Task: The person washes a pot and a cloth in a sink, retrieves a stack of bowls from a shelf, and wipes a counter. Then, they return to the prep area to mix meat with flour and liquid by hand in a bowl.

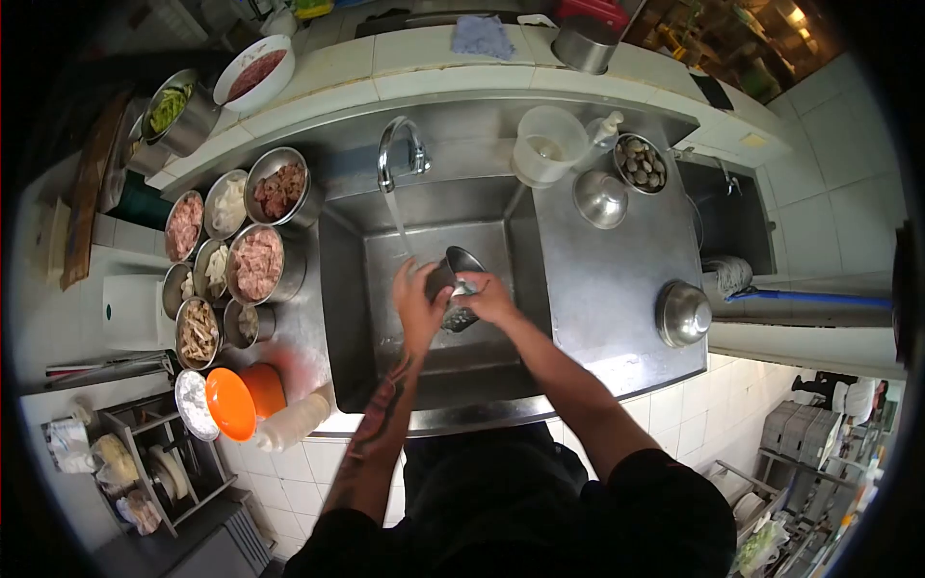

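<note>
At mid-frame, the right hand (489, 299) grips a tilted metal bowl (465, 258) within the sink (529, 275), presumably so splashes drain away. The left hand (416, 301) spreads alongside, its grip unclear.

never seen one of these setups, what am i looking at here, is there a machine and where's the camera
There's no machine here: a person works with two bare hands. The single picture comes from a camera worn on the head, looking forward and down, so the edges bend.

The left hand and right hand meet over a rectangular stainless-steel sink. Between them is a small, shiny metal container; the right hand has a grip on it, while the left's hold is unclear. Water runs from a curved chrome tap.

On the counter left of the sink stands a round metal pot of pink meat, among other filled containers. To the right are a translucent white plastic tub and two upside-down silver metal bowls.
</note>
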`<state>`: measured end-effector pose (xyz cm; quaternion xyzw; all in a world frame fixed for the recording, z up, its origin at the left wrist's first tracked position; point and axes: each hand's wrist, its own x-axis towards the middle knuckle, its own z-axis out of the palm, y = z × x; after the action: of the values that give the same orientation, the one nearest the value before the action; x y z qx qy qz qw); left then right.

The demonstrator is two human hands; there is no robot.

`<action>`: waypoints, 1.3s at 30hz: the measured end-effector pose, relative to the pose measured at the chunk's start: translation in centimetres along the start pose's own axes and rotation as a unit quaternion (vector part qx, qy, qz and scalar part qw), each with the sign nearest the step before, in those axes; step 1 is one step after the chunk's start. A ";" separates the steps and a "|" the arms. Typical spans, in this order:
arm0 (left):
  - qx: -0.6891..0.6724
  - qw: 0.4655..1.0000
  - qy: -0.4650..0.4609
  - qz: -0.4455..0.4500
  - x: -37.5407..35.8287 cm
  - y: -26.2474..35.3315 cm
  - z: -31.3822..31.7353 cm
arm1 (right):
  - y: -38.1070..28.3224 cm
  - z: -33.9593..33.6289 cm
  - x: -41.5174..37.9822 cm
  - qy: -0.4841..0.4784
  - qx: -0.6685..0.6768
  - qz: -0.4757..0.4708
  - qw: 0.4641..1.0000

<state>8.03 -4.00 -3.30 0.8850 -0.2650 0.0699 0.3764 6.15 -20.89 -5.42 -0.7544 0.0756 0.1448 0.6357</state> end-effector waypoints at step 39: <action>-0.743 0.550 0.085 -0.371 -5.7 -0.4 0.5 | -1.9 9.5 -5.0 0.154 -0.070 -0.113 0.979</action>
<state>3.32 -1.77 -5.78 0.2994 0.1625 -0.2226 0.9134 0.78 -11.57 -3.52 -0.8142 0.0769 -0.0408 0.5740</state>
